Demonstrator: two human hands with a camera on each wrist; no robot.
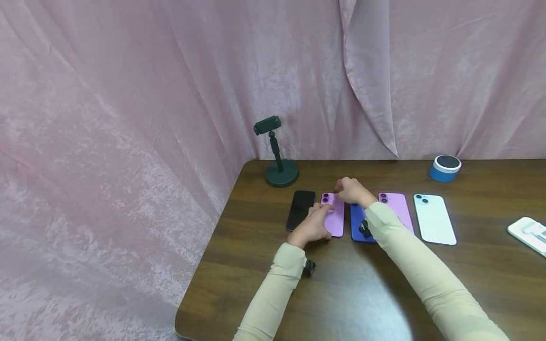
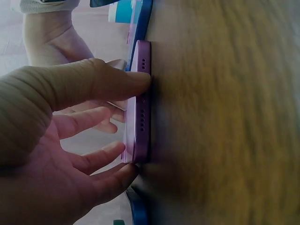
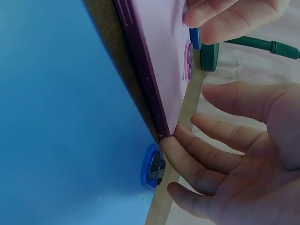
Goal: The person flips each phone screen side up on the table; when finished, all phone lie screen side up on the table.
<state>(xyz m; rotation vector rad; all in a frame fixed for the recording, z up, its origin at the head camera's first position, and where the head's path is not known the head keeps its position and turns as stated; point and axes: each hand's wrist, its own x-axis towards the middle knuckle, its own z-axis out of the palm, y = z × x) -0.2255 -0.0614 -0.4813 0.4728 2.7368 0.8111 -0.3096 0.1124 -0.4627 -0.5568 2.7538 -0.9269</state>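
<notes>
A purple phone (image 1: 336,221) lies back up on the wooden table, between a black-faced phone (image 1: 300,208) and a blue phone (image 1: 357,222). At its lower left is my left hand (image 1: 311,225); in the left wrist view the thumb (image 2: 138,83) rests on the phone's bottom edge and other fingers reach its side. My right hand (image 1: 353,192) is at the upper right corner, where the right wrist view shows fingertips (image 3: 171,145) touching the edge and the thumb held apart. The blue phone's back fills much of that view; the right forearm partly covers it in the head view.
Right of the blue phone lie a second purple phone (image 1: 396,207) and a pale phone (image 1: 435,220). A dark green phone stand (image 1: 279,166) and a blue-and-white round object (image 1: 444,169) stand farther back. A white flat object (image 1: 529,233) lies at far right. Pink curtains (image 1: 307,85) border the table.
</notes>
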